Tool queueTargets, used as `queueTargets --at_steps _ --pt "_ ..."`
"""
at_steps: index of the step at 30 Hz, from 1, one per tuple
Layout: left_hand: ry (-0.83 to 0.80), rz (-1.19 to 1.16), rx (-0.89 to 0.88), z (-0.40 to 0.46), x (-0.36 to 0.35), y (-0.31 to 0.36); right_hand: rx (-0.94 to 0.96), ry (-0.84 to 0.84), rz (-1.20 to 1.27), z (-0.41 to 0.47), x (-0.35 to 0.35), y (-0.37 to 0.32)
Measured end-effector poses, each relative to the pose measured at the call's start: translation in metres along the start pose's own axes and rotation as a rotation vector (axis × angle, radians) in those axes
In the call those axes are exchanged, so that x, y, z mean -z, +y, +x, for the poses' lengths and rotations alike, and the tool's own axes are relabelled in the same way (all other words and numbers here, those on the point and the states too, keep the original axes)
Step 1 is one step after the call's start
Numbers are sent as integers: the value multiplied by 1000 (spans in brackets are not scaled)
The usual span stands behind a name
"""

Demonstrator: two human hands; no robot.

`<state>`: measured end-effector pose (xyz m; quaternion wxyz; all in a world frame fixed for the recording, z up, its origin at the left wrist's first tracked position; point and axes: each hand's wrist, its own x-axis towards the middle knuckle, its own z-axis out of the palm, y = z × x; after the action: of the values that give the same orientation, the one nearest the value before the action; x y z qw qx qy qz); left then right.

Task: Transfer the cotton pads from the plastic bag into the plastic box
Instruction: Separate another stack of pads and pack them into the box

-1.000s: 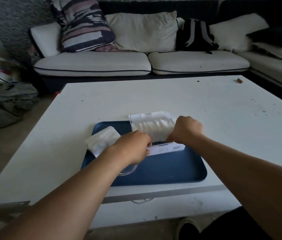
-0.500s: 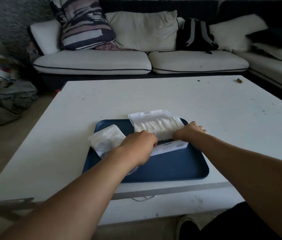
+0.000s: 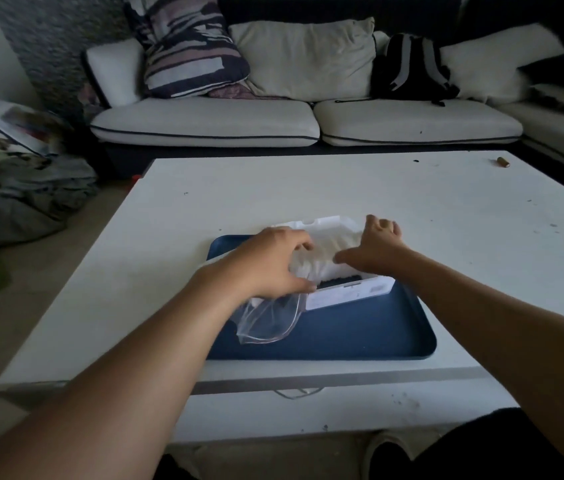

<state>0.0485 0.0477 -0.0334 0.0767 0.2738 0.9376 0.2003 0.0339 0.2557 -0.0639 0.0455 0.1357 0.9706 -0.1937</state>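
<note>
A glossy clear plastic bag (image 3: 266, 320) lies on a smooth matt blue tray (image 3: 360, 330) beside fluffy cotton pads (image 3: 322, 258).
</note>
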Motion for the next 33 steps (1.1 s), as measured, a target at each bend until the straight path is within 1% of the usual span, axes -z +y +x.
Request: queueTargets --at_steps 1,2,3,5,6,7,8,9,10,13,15,17,19,22,24,25,27,33 --pt "51 -26 39 -5 10 -8 106 62 54 -7 7 -12" --pt "102 -49 92 -10 19 -19 225 82 141 -18 14 -26" --pt "139 -67 162 -15 24 -30 322 0 243 -31 20 -39" --pt "194 -81 297 -26 30 -54 455 -380 349 -61 20 -61" --pt "199 -83 356 -30 30 -66 516 -541 295 -73 15 -69" --pt "196 -81 401 -33 28 -75 592 -606 145 -82 8 -74" --pt "183 -78 433 -36 25 -83 670 -604 -2 -84 -1 -76" --pt "157 -80 456 -36 20 -92 755 -563 -145 -86 -9 -78" --pt "121 -103 475 -36 14 -98 778 -527 -208 -83 -17 -78" --pt "29 -279 471 -38 1 -108 773 -422 -212 -71 -32 -80" --pt "16 -399 461 -38 -2 -111 761 -275 -178 -58 -41 -82" --pt "8 -444 460 -37 0 -113 738 -152 -171 -48 -46 -82" --pt "-3 -417 462 -33 -1 -112 744 -85 -115 -40 -51 -80" --pt "22 -291 506 -27 -8 -110 724 -83 -143 -38 -50 -84" --pt "54 -249 524 -25 -10 -107 785 -27 -168 -43 -45 -89" --pt "65 -247 519 -24 -10 -105 826 -1 -208 -47 -40 -91" --pt "57 -262 511 -23 -7 -105 840 -16 -280 -50 -32 -92" --pt "-21 -332 511 -31 4 -105 841 13 -328 -38 -52 -89"
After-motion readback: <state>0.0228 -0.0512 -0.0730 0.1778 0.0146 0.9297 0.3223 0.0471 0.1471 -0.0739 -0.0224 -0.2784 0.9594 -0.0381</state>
